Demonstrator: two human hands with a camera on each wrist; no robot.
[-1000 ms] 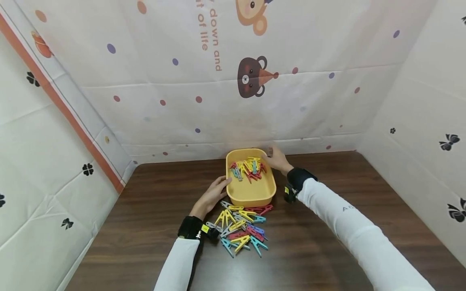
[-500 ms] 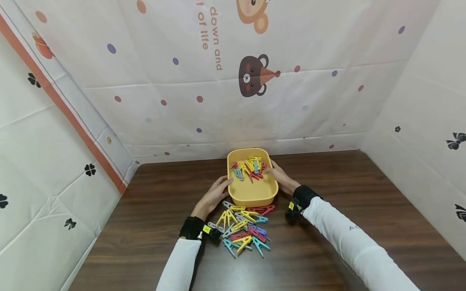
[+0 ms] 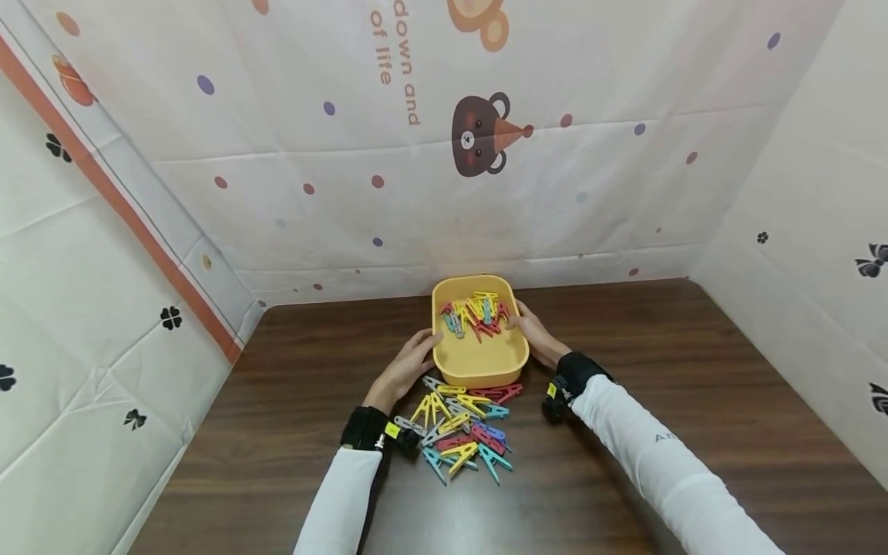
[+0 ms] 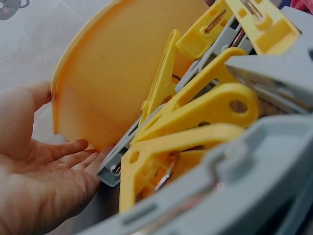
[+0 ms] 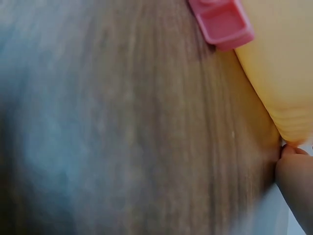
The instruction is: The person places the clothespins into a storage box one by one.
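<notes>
A yellow plastic tub (image 3: 479,362) stands at the back of the table, tilted up at its far end as far as I can judge. Clothespins (image 3: 477,312) in red, yellow, blue and grey lie inside, toward its far end. My left hand (image 3: 405,366) holds the tub's left side; in the left wrist view its thumb is on the rim and the fingers reach underneath. On the other side, my right hand (image 3: 539,335) grips the rim, thumb over the edge. In the right wrist view a red clothespin (image 5: 222,22) lies against the tub.
In front of the tub, a heap of loose clothespins (image 3: 454,424) spreads over the dark wooden table (image 3: 298,401). Behind the tub rises a white printed sheet (image 3: 388,216), close to its far end.
My right hand has come from the tub's far right corner down along its right side and taken hold of the rim. The left hand keeps its hold.
</notes>
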